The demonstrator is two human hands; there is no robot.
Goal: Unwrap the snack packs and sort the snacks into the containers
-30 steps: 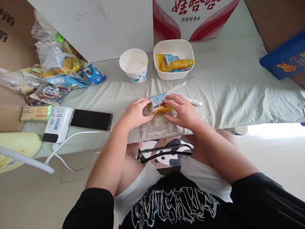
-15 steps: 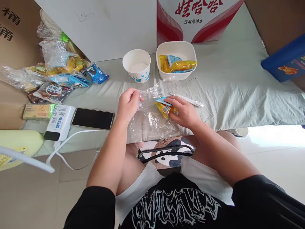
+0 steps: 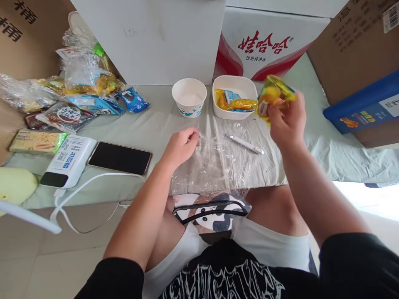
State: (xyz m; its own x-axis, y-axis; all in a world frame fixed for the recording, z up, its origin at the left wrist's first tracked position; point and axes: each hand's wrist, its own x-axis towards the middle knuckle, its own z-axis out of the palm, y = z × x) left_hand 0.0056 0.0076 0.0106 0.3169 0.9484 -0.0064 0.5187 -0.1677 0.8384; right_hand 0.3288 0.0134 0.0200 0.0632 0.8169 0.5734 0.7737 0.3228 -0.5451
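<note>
Yellow snack packet (image 3: pixel 274 94) sits clamped in the raised right hand (image 3: pixel 288 122), at two o'clock from the clear plastic bag (image 3: pixel 218 162) on the bed (image 3: pixel 311 137). At the bag's ten o'clock edge, the left hand (image 3: pixel 181 146) pinches it, fingers together.

The person wore a black T-shirt (image 3: pixel 230 278) with jagged white lettering, short black sleeves (image 3: pixel 358 265), white shorts (image 3: pixel 271 247); forearms bare.
</note>
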